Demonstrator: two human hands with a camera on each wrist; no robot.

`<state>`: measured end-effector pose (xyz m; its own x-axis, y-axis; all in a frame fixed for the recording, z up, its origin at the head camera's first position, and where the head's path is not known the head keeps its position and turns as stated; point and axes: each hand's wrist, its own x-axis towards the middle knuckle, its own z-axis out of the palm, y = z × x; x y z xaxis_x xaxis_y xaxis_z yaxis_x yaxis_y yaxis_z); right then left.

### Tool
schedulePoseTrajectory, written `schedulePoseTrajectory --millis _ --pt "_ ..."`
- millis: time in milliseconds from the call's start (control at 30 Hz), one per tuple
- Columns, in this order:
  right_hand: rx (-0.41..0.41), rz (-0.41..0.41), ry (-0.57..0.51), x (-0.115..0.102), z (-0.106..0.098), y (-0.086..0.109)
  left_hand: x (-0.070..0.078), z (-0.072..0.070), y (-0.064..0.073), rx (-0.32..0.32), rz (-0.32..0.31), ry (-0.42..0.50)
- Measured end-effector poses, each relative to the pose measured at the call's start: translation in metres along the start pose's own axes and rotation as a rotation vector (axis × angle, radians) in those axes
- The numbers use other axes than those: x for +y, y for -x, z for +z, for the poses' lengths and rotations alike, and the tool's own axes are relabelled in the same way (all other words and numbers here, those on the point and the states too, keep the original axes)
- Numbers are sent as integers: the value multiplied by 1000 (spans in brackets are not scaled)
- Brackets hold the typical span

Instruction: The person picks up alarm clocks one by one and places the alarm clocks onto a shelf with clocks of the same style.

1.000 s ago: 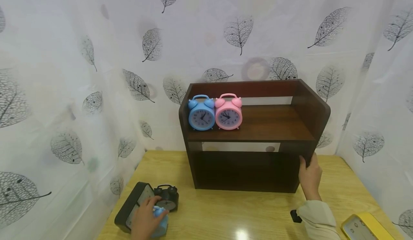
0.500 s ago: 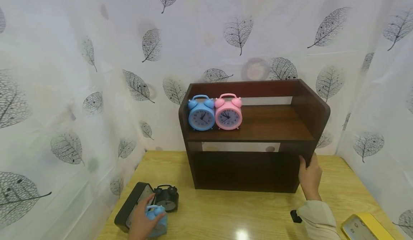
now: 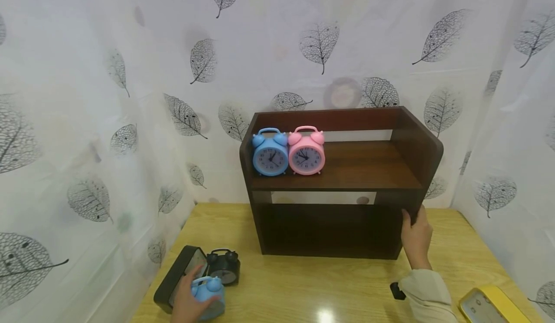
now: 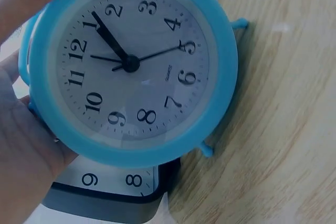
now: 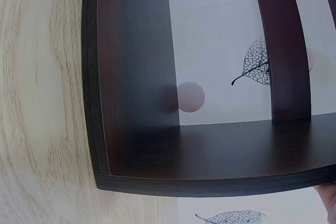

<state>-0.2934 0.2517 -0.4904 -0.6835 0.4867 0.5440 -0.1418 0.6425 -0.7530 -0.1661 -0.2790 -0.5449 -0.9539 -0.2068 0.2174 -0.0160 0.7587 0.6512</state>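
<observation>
Apparently for steadiness, the shelf (image 3: 364, 166) is gripped by the right hand (image 3: 417, 238).
On the table (image 3: 299, 284), the light-blue clock (image 4: 134, 74) is spanned by the left hand (image 3: 186, 300); whether gripped cannot be told.

The pale blue clock (image 4: 142, 87) stands left of the upright, dark brown shelf (image 3: 355, 171).

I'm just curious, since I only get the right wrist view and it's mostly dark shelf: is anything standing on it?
Observer: Yes, a blue clock and a pink clock stand side by side on the upper level of the shelf.
Visitor: Oh! And what's poking in at my picture's lower right?
Observer: That's part of the right hand, which grips the shelf's right side.
Visitor: So where's the other one?
Observer: The left hand is right up against a light blue clock.
</observation>
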Motion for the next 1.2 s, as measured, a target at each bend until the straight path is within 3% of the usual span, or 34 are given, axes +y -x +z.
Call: schedulePoseTrajectory --millis 100,500,667,833,1067,1200 --pt "-3 3 0 0 0 0 -1 1 0 5 11 -10" --pt "-13 6 7 -1 -1 0 6 9 -4 -38 -83 3" --pt "-9 5 7 -1 -1 0 5 9 -2 -89 -137 82" --pt "-1 3 10 -2 -1 0 1 6 1 -95 -140 151" --pt "3 -6 14 -1 0 0 -7 8 4 -103 -171 122" --pt "0 -7 17 0 0 0 -6 9 4 -119 -225 117"
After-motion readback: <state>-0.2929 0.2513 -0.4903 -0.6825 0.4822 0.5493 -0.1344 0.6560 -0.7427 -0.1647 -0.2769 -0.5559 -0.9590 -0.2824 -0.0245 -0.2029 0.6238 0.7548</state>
